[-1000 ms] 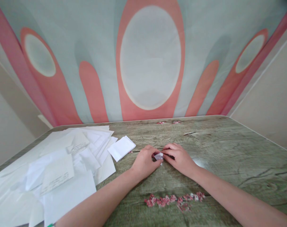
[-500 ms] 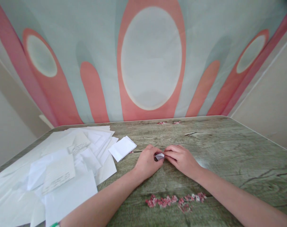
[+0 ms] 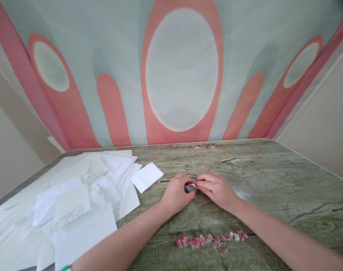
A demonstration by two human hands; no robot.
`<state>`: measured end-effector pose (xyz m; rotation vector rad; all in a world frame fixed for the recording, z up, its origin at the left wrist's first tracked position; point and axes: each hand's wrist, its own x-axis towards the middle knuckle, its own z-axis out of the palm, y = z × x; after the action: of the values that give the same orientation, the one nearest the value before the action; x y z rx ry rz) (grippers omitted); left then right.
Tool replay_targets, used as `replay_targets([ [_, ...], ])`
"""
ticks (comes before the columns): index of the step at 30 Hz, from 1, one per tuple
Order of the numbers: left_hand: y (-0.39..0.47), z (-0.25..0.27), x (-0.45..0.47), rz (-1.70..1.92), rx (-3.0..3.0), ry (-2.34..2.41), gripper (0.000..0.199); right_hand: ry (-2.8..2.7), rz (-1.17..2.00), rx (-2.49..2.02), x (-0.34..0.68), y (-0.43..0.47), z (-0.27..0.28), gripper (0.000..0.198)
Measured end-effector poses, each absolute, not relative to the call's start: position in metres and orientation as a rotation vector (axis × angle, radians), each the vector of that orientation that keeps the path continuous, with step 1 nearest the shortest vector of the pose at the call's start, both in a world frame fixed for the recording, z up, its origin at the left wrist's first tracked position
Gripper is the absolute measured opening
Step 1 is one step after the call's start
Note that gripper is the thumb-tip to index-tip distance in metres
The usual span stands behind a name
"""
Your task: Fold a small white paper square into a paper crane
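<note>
Between my hands is a small folded piece of white paper (image 3: 190, 187), mostly hidden by my fingers. My left hand (image 3: 177, 191) curls around its left side, thumb and fingers closed on it. From the right, my right hand (image 3: 215, 189) pinches the paper's other end with its fingertips. Both hands rest low over the wood-patterned table, their fingertips almost meeting. Just left of my left hand lies a small stack of folded white paper (image 3: 147, 177).
A wide, overlapping pile of white paper sheets (image 3: 83, 226) covers the table's left side, some with printed lines. The wood-grain tabletop (image 3: 273, 180) bears printed pink flowers (image 3: 198, 241). Behind its far edge stands a pink and grey-green patterned wall (image 3: 120, 113).
The small paper between my fingers has turned slightly and shows a darker, shaded face. My hands have barely moved.
</note>
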<state>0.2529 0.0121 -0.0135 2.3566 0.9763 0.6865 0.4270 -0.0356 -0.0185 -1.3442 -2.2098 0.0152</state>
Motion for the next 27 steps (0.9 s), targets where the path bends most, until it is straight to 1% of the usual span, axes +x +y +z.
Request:
replay_targets([
  [4, 0.0131, -0.0139, 0.2530, 0.678, 2.371, 0.978, 0.015, -2.199, -0.022, -1.347, 0.4246, -0.0347, -0.0193, 0.021],
  [10, 0.0131, -0.0124, 0.2531, 0.650, 2.405, 0.992, 0.011, -2.211, -0.209, -1.305, 0.4222, -0.0319, -0.0214, 0.019],
  [13, 0.0124, -0.0121, 0.2536, 0.639, 2.422, 0.988, 0.012, -2.196, -0.269, -1.304, 0.4219, -0.0326, -0.0211, 0.017],
  [27, 0.0126, -0.0109, 0.2529, 0.633, 2.457, 0.974, 0.009, -2.180, -0.146, -1.276, 0.4236, -0.0352, -0.0204, 0.015],
])
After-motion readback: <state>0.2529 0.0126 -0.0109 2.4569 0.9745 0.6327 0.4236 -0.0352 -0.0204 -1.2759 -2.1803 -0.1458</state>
